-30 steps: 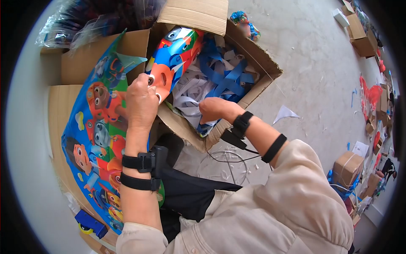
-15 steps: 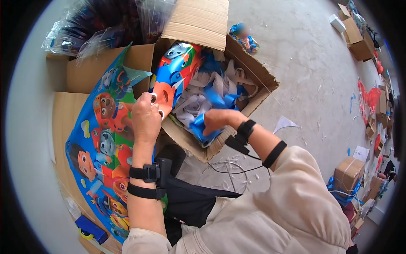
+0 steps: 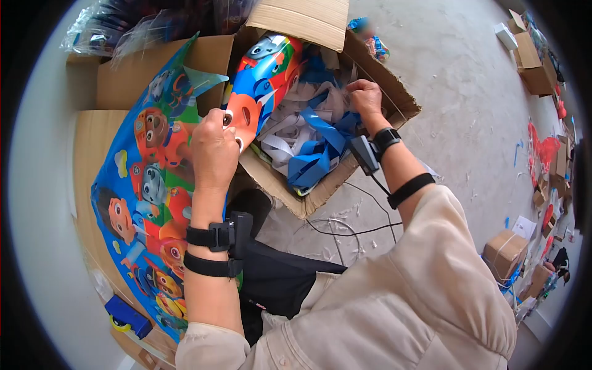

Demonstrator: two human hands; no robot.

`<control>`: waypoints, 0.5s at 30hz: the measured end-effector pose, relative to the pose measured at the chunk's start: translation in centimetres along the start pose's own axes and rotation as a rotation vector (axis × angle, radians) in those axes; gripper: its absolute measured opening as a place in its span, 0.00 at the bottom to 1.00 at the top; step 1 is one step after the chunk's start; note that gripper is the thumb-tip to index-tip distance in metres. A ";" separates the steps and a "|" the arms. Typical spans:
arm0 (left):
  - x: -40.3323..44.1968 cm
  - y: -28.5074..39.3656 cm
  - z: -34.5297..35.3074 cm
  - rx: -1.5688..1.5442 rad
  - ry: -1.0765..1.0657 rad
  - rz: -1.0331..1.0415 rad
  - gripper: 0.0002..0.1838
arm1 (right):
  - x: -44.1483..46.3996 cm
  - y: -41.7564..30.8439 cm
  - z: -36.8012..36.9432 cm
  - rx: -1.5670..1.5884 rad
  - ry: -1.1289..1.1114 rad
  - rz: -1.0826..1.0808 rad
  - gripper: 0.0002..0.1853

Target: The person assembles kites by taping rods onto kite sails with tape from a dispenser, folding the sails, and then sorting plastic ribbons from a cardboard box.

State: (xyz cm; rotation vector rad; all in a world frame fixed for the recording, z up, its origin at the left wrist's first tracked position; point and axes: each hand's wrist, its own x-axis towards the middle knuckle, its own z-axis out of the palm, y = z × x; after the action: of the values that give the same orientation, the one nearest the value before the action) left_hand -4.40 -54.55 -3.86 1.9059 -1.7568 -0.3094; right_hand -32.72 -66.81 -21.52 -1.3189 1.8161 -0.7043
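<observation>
Head view: left hand [image 3: 215, 150] grips printed sheet [image 3: 251, 102]; right hand [image 3: 367, 98], pinched, reaches over box [image 3: 280, 190].

Two hands, one left hand [image 3: 214, 151] and one right hand [image 3: 365, 102], appear with four black straps [image 3: 207, 238], two per arm, and two black devices [image 3: 364, 155]. One ribbon-filled carton [image 3: 279, 187] and one blue tape dispenser [image 3: 129, 316] are present; the ribbons [image 3: 310, 168] are too tangled to count.

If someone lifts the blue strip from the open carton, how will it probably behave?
The blue strip would probably be floppy, since it bends into loose loops. It is likely light, as it looks thin and flat. It may drag some white strips along, because they lie jumbled with it in the carton.
</observation>
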 end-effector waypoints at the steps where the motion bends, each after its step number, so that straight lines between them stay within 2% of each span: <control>1: 0.0 0.0 0.0 -0.007 -0.002 -0.002 0.10 | -0.2 0.7 -0.4 0.026 -0.015 -0.260 0.12; 2: 0.0 0.0 0.0 -0.007 -0.003 -0.007 0.10 | -0.3 1.2 -0.5 0.055 -0.028 -0.519 0.15; 3: 0.1 0.0 0.0 -0.007 -0.007 -0.015 0.10 | -1.3 0.5 -0.5 0.055 -0.029 -0.518 0.15; 5: 0.1 0.2 0.1 -0.006 -0.018 -0.021 0.10 | -5.5 -3.0 -0.1 -0.317 -0.143 -0.756 0.30; 7: 0.1 0.6 0.1 0.008 -0.021 -0.012 0.10 | -9.4 -5.5 2.1 -0.527 -0.274 -0.649 0.45; 9: 0.1 1.1 0.0 0.039 -0.013 0.023 0.10 | -11.6 -6.3 5.7 -0.638 -0.278 -0.727 0.52; 11: 0.1 1.7 -0.3 0.068 0.001 0.059 0.11 | -12.8 -8.2 8.6 -0.857 -0.334 -0.711 0.40; 13: 0.3 2.2 -0.8 0.078 -0.010 0.049 0.10 | -12.7 -7.6 12.4 -0.828 -0.302 -0.796 0.25; 14: 0.3 2.2 -0.9 0.036 -0.012 0.055 0.09 | -12.6 -7.3 13.4 -0.855 -0.197 -0.824 0.18; 15: 0.5 2.1 -1.1 0.033 -0.007 0.066 0.09 | -11.6 -6.0 14.3 -0.857 -0.183 -0.822 0.18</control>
State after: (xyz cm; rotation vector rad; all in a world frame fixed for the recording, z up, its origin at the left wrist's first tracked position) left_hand -5.64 -54.81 -1.77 1.8671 -1.8361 -0.2643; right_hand -15.65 -57.58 -21.64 -2.6636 1.4078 -0.1349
